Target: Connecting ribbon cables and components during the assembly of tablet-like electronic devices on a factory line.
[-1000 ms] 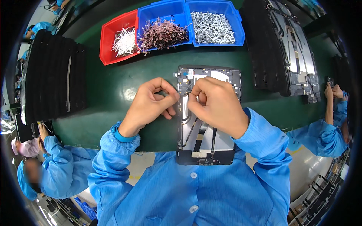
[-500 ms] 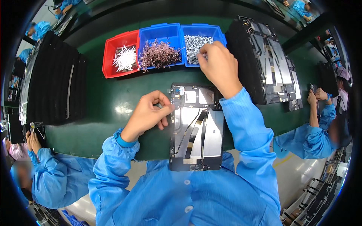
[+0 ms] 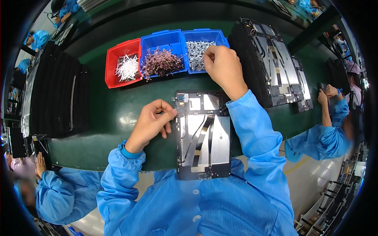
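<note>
Dark green workbench (image 3: 106, 149) fills the head view, in a factory room where co-workers in blue smocks sit to the left (image 3: 59, 194) and right (image 3: 334, 133). At the near edge, in the middle, lies an opened tablet chassis (image 3: 218, 137), with a silvery panel, dark ribbon cables and a black frame; its near end reaches the wearer's blue smock (image 3: 173, 200). The left hand (image 3: 149, 122) is at the chassis's left edge, near its far corner, thumb and forefinger drawn close; whether they grip anything cannot be told. Beyond the chassis, the right hand (image 3: 226, 69) is at the right blue bin (image 3: 205, 34), its thumb and forefinger curled narrowly over small silver-grey parts (image 3: 197, 51); any held piece is too small to tell. Further left stand a middle blue bin (image 3: 165, 37) of copper-coloured wired parts (image 3: 161, 63) and a red bin (image 3: 112, 63) of white strips (image 3: 128, 67). Black stacks rise at far left (image 3: 55, 94) and far right (image 3: 250, 67), the right one topped by another opened chassis (image 3: 293, 78).
</note>
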